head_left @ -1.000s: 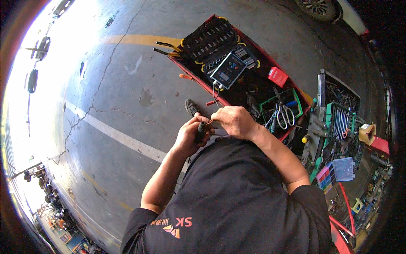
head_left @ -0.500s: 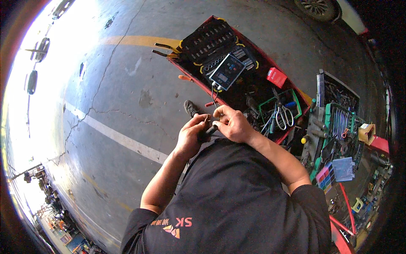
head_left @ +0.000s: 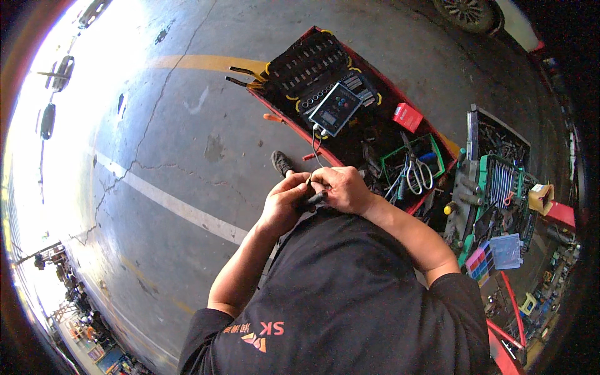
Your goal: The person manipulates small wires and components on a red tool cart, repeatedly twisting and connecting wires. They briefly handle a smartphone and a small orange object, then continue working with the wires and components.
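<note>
My left hand [head_left: 284, 203] and my right hand [head_left: 347, 189] meet in front of my black shirt, fingertips almost touching. Both are closed on a thin dark cable [head_left: 317, 155], which runs down from a box-shaped controller [head_left: 336, 109] with a display and buttons. A short black cylindrical piece [head_left: 317, 198] pokes out below my fingers; its exact kind is hidden. The controller lies on an open socket set case [head_left: 315, 59] in a red tool cart [head_left: 287, 119].
Beside the controller sit a red box [head_left: 408, 117] and a green basket [head_left: 442, 153] with scissors [head_left: 417, 172]. To the right are a wrench set [head_left: 502, 181], a colourful compartment box [head_left: 481, 261] and an open cardboard box [head_left: 541, 196]. A car wheel [head_left: 465, 12] shows at the top.
My right hand has shifted slightly down and its fingers have drawn in closer to my left fingertips. The black piece now points more to the right.
</note>
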`<state>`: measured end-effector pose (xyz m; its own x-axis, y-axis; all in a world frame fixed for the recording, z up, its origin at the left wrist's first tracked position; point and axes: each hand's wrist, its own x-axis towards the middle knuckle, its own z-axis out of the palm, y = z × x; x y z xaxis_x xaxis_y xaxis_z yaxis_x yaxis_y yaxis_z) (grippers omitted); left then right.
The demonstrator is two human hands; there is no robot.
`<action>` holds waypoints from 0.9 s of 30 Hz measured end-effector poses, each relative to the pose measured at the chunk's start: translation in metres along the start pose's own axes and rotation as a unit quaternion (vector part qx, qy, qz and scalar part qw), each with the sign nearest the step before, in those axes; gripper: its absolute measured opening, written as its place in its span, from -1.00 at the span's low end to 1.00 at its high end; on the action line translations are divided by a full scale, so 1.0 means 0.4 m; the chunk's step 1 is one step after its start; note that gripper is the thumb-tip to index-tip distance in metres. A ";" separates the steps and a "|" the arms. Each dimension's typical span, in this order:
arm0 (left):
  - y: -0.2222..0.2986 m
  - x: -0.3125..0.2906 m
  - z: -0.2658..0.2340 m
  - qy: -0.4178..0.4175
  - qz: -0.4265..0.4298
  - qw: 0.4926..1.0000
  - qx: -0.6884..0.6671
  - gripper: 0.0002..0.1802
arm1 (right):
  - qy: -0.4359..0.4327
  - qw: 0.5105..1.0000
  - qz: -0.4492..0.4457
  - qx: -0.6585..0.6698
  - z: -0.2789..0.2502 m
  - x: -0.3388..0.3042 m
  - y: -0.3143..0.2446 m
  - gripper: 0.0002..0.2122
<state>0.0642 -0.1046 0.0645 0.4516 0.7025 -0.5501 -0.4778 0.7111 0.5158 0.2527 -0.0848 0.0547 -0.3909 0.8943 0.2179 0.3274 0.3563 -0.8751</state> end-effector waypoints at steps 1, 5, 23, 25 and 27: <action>0.001 0.000 0.001 0.002 -0.005 1.000 0.002 -0.62 | 0.000 1.000 0.012 0.011 -0.001 0.000 -0.004 -0.87; -0.002 0.004 0.001 0.010 -0.016 1.000 0.005 -0.62 | -0.017 0.997 0.069 0.034 0.004 -0.011 0.007 -0.88; 0.008 0.005 -0.011 0.021 -0.022 0.999 0.040 -0.69 | -0.025 0.822 0.210 0.529 -0.039 -0.012 0.023 -0.74; 0.008 0.009 -0.012 0.012 -0.016 0.999 0.033 -0.71 | -0.025 0.792 0.206 0.574 -0.044 -0.008 0.015 -0.75; 0.009 0.009 -0.011 0.022 -0.014 0.999 0.033 -0.71 | -0.042 0.870 0.227 0.435 -0.045 0.000 0.004 -0.75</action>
<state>0.0607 -0.0995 0.0614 0.4290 0.6815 -0.5929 -0.4139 0.7317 0.5416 0.2687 -0.0795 0.0610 -0.4644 0.8534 -0.2367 -0.2962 -0.4016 -0.8666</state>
